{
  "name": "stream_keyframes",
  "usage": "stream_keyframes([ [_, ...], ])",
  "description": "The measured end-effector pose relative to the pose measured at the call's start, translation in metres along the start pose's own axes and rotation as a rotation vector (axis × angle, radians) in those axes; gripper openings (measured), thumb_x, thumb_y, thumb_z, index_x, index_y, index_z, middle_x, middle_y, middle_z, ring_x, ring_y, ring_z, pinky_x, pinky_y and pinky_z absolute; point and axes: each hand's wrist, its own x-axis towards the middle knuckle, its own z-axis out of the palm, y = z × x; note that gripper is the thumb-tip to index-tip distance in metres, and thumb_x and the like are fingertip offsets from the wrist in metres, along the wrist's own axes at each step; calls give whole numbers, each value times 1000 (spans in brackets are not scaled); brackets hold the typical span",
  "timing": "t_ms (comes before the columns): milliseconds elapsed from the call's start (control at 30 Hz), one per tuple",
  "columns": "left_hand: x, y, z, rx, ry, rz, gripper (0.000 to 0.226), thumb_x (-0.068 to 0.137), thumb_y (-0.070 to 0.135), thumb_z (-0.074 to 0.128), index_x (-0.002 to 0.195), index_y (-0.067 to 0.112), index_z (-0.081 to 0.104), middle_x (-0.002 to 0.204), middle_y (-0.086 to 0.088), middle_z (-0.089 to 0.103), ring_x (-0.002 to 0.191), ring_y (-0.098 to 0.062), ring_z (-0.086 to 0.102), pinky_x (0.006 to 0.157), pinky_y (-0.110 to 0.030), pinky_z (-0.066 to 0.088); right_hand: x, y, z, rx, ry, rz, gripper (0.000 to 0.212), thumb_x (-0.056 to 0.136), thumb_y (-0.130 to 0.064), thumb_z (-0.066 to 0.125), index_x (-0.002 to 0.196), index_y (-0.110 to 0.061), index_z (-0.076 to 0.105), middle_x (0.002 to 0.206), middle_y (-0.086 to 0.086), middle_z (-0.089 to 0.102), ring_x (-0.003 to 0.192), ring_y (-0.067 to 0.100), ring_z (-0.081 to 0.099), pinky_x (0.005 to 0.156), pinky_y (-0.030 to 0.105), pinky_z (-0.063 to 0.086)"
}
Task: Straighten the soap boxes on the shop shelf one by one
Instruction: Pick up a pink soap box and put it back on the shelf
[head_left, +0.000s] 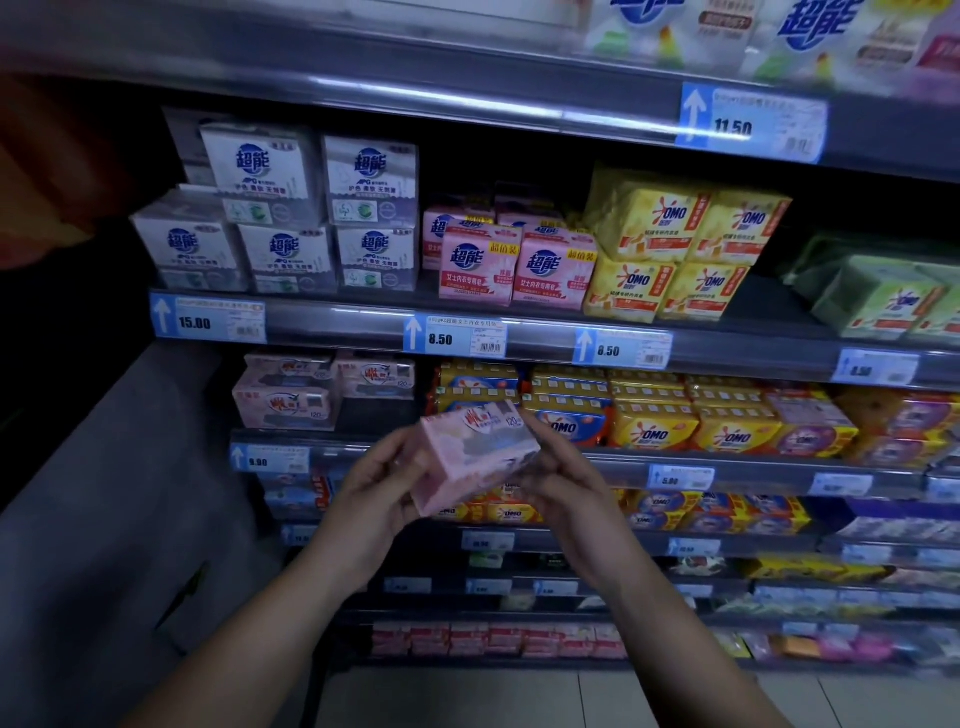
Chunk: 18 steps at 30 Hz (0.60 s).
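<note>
A pink soap box (475, 454) is held tilted in the air in front of the shelf, its printed top face turned up toward me. My left hand (376, 483) grips its lower left end. My right hand (563, 478) grips its right end. Behind it, on the shelf (363, 441) with the 9.90 label, a few matching pink soap boxes (283, 402) are stacked at the left, with a dark gap beside them at the right.
Yellow OMO soap packs (649, 415) fill the same shelf to the right. The shelf above holds white boxes (285, 213), pink packs (514, 265) and yellow packs (675, 244). Lower shelves carry more soap. A grey side panel (130, 493) stands at the left.
</note>
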Motion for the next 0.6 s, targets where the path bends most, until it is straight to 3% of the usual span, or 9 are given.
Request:
stream_keyframes([
  [100, 3, 1, -5, -112, 16, -74, 36, 89, 30, 58, 121, 23, 72, 122, -10, 74, 101, -22, 75, 70, -34, 62, 0, 1, 8, -107, 11, -25, 66, 82, -13, 75, 140, -38, 54, 129, 7, 69, 121, 29, 62, 97, 40, 54],
  [200, 3, 4, -8, -175, 15, -120, 41, 91, 33, 56, 127, 17, 68, 121, -14, 74, 99, -24, 75, 68, -33, 62, 2, 2, 14, -114, -3, -22, 58, 85, -11, 77, 133, -34, 55, 128, 8, 70, 120, 26, 65, 92, 35, 56],
  [367, 6, 0, -17, 26, 207, -19, 28, 92, 30, 64, 119, 21, 69, 112, -14, 77, 99, -27, 75, 70, -31, 61, 8, 15, 21, -174, 124, -30, 39, 86, -1, 75, 115, -19, 56, 120, 10, 73, 117, 28, 66, 94, 46, 58],
  [500, 6, -11, -26, 69, 296, 95, 14, 100, 23, 60, 104, 30, 73, 110, -7, 78, 103, -24, 74, 77, -28, 60, 20, 30, 39, -163, 216, -41, 32, 88, 5, 72, 110, -12, 56, 112, 4, 77, 109, 22, 70, 79, 26, 58],
  [600, 11, -8, -36, 148, 330, 170, 16, 94, 28, 70, 110, 31, 74, 110, 0, 77, 102, -15, 73, 80, -26, 59, 33, 38, 58, -223, 229, -74, 32, 88, 4, 72, 112, -8, 54, 111, 0, 75, 109, 14, 69, 78, 21, 57],
])
